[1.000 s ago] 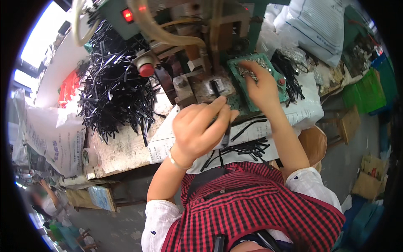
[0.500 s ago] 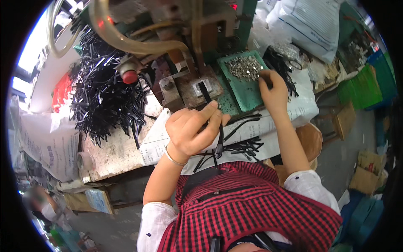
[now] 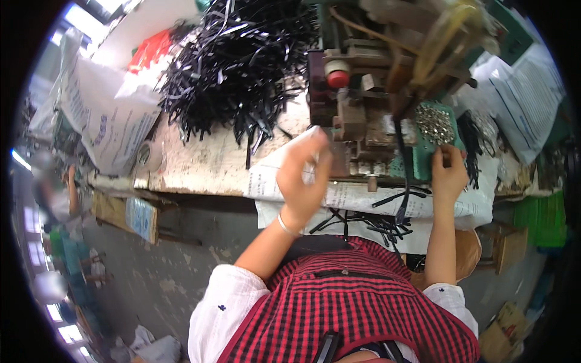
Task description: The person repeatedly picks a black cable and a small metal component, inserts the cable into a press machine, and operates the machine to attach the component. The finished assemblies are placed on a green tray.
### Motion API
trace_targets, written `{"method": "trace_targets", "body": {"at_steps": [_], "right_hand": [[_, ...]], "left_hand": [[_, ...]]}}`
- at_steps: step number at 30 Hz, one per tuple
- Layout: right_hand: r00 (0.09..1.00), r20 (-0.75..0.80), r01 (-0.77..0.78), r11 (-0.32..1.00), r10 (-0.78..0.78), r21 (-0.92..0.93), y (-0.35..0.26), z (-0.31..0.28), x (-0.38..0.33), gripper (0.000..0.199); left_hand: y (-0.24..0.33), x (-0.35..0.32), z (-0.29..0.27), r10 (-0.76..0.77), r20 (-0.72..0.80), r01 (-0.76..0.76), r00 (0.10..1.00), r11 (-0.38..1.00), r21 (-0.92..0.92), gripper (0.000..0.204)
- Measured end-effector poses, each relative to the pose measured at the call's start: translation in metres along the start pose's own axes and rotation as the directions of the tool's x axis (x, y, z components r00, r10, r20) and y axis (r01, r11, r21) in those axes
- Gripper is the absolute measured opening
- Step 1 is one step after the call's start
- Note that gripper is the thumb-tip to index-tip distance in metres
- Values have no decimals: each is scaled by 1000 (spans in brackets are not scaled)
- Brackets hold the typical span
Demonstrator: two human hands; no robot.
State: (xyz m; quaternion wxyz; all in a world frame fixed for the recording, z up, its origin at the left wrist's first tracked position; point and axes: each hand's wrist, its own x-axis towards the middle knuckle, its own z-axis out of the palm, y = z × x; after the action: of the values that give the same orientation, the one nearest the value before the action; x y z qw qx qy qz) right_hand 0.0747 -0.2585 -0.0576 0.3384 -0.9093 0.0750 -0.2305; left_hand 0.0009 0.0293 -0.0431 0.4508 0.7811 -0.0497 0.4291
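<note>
My left hand (image 3: 305,175) is lifted over the front edge of the bench, left of the metal press (image 3: 369,130). It is smeared by motion, but the fingers look apart and nothing shows in them. A black strap (image 3: 405,166) hangs from the press over the bench edge, its end untouched by either hand. My right hand (image 3: 449,175) is at the near part of the green tray (image 3: 455,130), fingertips curled together just below the small shiny metal pieces (image 3: 434,124). Whatever they pinch, if anything, is too small to make out.
A large heap of black straps (image 3: 242,66) covers the back left of the bench. More short straps (image 3: 387,227) lie on white sacking at the front edge. The press has a red button (image 3: 338,78). A white sack (image 3: 112,118) stands at left, and another person (image 3: 57,187) sits beyond.
The view has turned left. My left hand has let go of the black strap and moved away to the left. The strap stays in the press; my right hand stays by the tray.
</note>
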Motion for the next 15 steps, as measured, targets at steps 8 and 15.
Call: {"method": "trace_targets", "body": {"at_steps": [8,15], "right_hand": [[992,-11,123,972,-124,200,-2,10,18,17],[994,-1,103,918,-111,382,-7,5,12,14]], "left_hand": [[-116,87,22,-137,-65,148,988,967,209,79],[-103,124,-81,31,1,-28,1000,857,515,17]]}}
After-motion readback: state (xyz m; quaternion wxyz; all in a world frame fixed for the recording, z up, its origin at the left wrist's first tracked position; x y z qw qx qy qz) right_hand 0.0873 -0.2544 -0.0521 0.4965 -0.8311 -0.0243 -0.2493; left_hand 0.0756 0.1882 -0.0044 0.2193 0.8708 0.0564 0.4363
